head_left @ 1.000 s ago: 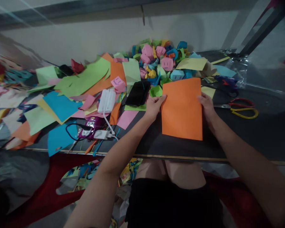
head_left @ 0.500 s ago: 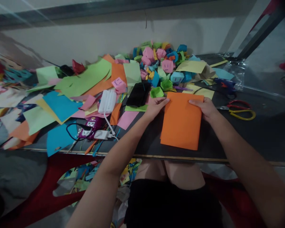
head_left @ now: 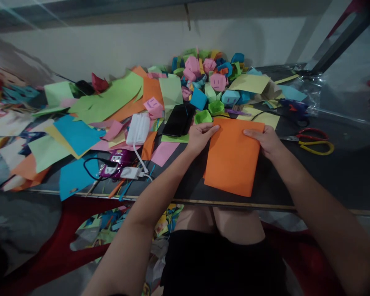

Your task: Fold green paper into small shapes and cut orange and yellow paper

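along the left of the front edge of the worktop (head_left: 336, 181), we are seeing a blue sheet (head_left: 78, 176) poking its corner over the rim, with a purple power strip (head_left: 123, 155) lying just beside it. farther in, a white power bank (head_left: 138, 128) is resting among paper scraps, and a black smartphone (head_left: 175, 121) is lying to its right.

our left hand (head_left: 201, 137) is pinching the upper left corner of the orange paper (head_left: 232, 158), thumb and fingers closing with only the sheet between them. the orange paper is sitting right of the worktop's middle, its lower edge coming near the front edge; we cannot tell whether it is touching the surface. a second layer is peeking out at its lower left, so we are judging that we are lining up a fold or a pair of sheets.

beyond it, toward the back edge, folded paper shapes (head_left: 218, 82) are heaping up. our right hand (head_left: 268, 139) is gripping the upper right side, its thumb lying flat on the front. farther right, scissors (head_left: 302, 137) are lying near its wrist. as we are reading it, the next move is calling for even layers and a light, level hold.
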The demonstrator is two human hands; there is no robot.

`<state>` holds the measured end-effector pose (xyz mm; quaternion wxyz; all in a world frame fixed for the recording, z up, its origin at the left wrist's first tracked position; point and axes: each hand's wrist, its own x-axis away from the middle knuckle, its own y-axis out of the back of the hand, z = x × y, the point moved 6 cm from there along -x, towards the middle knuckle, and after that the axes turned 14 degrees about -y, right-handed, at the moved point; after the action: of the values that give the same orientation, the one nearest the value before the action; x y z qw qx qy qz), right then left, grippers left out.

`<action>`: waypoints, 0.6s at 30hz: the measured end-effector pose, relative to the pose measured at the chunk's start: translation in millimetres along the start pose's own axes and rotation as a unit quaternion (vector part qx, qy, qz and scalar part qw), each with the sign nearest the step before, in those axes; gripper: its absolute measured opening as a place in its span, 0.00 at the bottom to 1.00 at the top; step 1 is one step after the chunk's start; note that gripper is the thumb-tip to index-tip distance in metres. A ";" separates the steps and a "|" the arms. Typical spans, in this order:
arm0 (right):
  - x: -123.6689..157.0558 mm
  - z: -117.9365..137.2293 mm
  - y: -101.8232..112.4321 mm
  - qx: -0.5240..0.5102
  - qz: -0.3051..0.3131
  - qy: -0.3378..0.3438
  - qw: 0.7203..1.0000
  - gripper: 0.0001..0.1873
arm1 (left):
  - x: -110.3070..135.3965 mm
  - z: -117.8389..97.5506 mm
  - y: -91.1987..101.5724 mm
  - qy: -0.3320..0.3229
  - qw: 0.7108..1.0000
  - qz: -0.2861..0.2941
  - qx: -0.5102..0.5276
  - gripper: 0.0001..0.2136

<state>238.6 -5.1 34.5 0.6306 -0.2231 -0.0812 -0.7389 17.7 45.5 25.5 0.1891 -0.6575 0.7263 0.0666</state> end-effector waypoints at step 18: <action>-3.8 -2.1 2.5 -0.004 0.017 0.000 1.000 0.19 | -0.2 0.9 1.5 -0.010 1.000 -0.020 0.007 0.18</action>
<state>241.0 -3.0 30.6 0.6420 -0.2273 -0.0747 -0.7284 16.4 46.2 24.5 0.2020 -0.6696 0.7118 0.0639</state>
